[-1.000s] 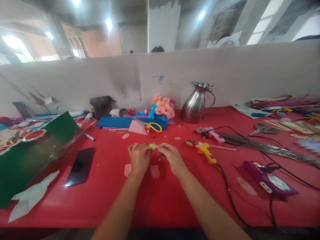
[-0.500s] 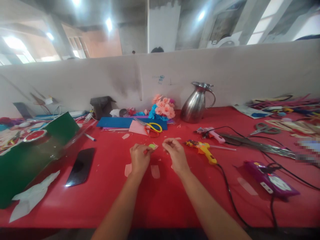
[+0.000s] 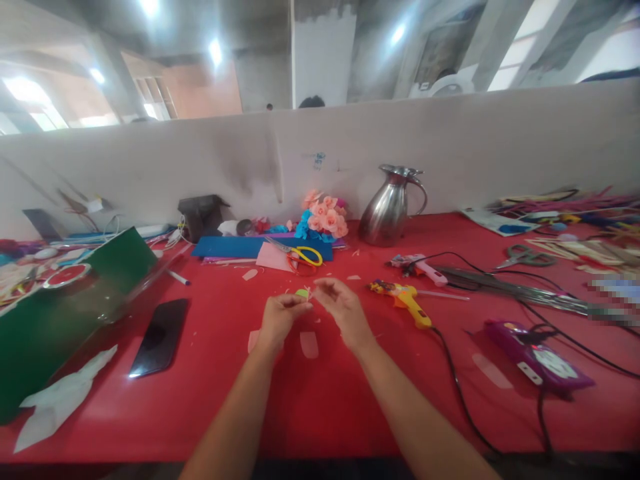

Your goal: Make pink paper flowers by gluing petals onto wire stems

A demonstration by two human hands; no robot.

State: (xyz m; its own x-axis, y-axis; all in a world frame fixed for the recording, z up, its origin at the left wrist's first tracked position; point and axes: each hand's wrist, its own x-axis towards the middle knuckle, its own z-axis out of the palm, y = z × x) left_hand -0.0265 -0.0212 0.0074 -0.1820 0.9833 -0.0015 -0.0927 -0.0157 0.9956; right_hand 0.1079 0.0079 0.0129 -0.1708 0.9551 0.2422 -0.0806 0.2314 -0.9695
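Note:
A small light-green paper piece point(image 3: 302, 293) with thin pinkish strips at its edge is pinched between the thumb and fingers of my left hand point(image 3: 281, 321). Close by on the right is my right hand point(image 3: 346, 315), its bent fingers at the strips and its thumb apart from them. Whether those fingertips touch the strips I cannot tell. Below the hands a pale pink paper petal point(image 3: 309, 345) lies on the red table point(image 3: 320, 400). Another pink petal point(image 3: 253, 340) is partly behind my left wrist.
Yellow-handled scissors point(image 3: 306, 255) rest on pink paper behind my hands, near pink paper flowers point(image 3: 327, 217) and a steel jug point(image 3: 385, 210). To the right are a yellow glue gun point(image 3: 413, 307) and a purple power strip point(image 3: 543, 360) with cords. A phone point(image 3: 159, 337) lies left.
My right hand has moved left, its fingertips now beside the green piece in my left hand. The view has shifted slightly.

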